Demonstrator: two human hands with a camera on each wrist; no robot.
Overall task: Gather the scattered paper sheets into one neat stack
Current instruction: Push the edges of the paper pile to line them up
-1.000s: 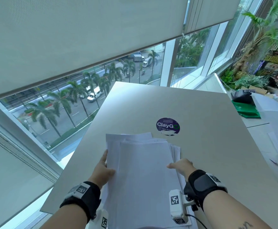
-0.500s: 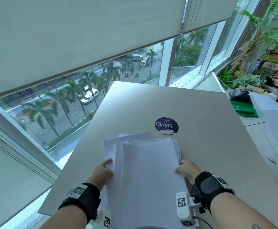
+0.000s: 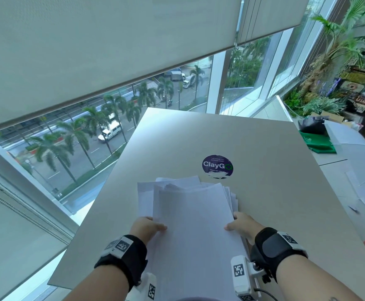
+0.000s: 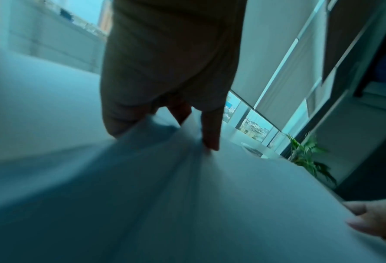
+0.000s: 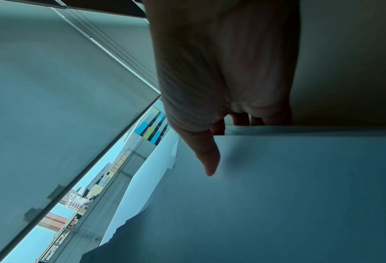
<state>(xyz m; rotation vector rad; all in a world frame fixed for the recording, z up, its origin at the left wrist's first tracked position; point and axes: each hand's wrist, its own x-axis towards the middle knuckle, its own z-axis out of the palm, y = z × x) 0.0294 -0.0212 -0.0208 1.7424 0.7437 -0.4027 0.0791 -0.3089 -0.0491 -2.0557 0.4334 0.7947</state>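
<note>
A pile of white paper sheets (image 3: 194, 224) lies lengthwise on the beige table (image 3: 264, 203), its far end bowed upward. The edges are uneven: some sheets stick out on the left and fan out on the right. My left hand (image 3: 148, 227) grips the pile's left edge with the thumb on top. My right hand (image 3: 240, 224) grips the right edge in the same way. In the left wrist view the left hand (image 4: 165, 135) pinches the sheets (image 4: 187, 204). In the right wrist view the thumb of the right hand (image 5: 228, 142) lies on the top sheet (image 5: 300, 195), with the fingers under the pile.
A round purple sticker (image 3: 217, 166) lies on the table just beyond the pile. The table's left edge runs along a window. To the right stands a white table (image 3: 355, 161) with a green bag (image 3: 316, 142) and loose white sheets; plants stand behind it.
Both hands have slid back toward me and closed in on the pile's sides. The sheets are pushed closer together and the far end now bows up.
</note>
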